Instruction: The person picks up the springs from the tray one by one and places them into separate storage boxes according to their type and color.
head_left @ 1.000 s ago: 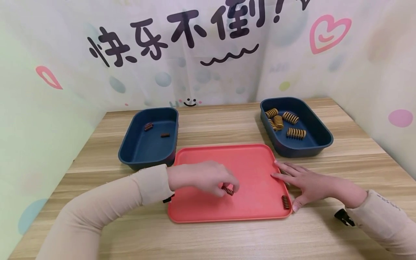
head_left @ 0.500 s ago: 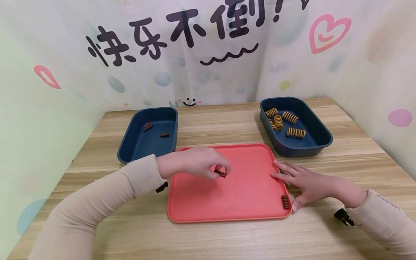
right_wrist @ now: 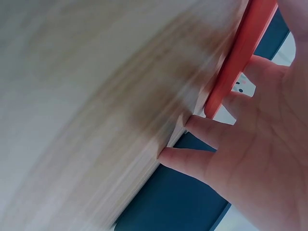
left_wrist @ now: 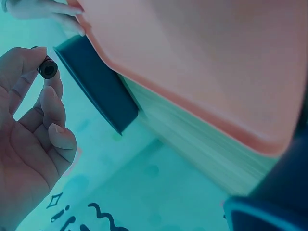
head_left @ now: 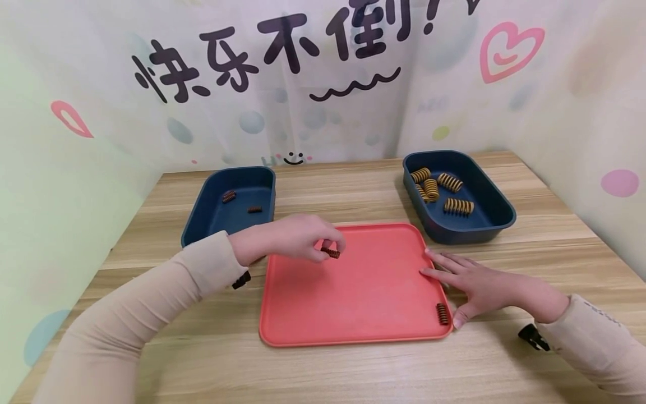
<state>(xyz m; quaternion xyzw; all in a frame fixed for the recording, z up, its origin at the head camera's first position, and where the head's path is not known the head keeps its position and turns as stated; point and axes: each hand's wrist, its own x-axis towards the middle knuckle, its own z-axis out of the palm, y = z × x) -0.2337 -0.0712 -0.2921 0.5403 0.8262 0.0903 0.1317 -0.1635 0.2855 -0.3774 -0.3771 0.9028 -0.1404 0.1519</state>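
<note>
Between thumb and fingers my left hand (head_left: 298, 238) pinches a small dark reddish coil spring (head_left: 330, 252), held above the red tray (head_left: 363, 297). The left wrist view shows the same spring (left_wrist: 48, 68) end-on at the fingertips. My right hand (head_left: 476, 283) lies spread at the tray's right edge, fingers touching the rim. Another small dark spring (head_left: 442, 314) lies in the tray's lower right corner, beside the right thumb. In the left blue bin (head_left: 217, 221) are two reddish springs (head_left: 229, 196), partly behind the left forearm's line.
At the back right stands another blue bin (head_left: 484, 221) holding several larger yellow springs (head_left: 458, 206). Both bins and the tray sit on a wood-grain table (head_left: 217, 359). A printed curtain (head_left: 353, 123) hangs behind the table.
My left hand has lifted away from the tray's middle with the spring, moving back and to the left towards the left bin. My right hand stays at the tray's edge.
</note>
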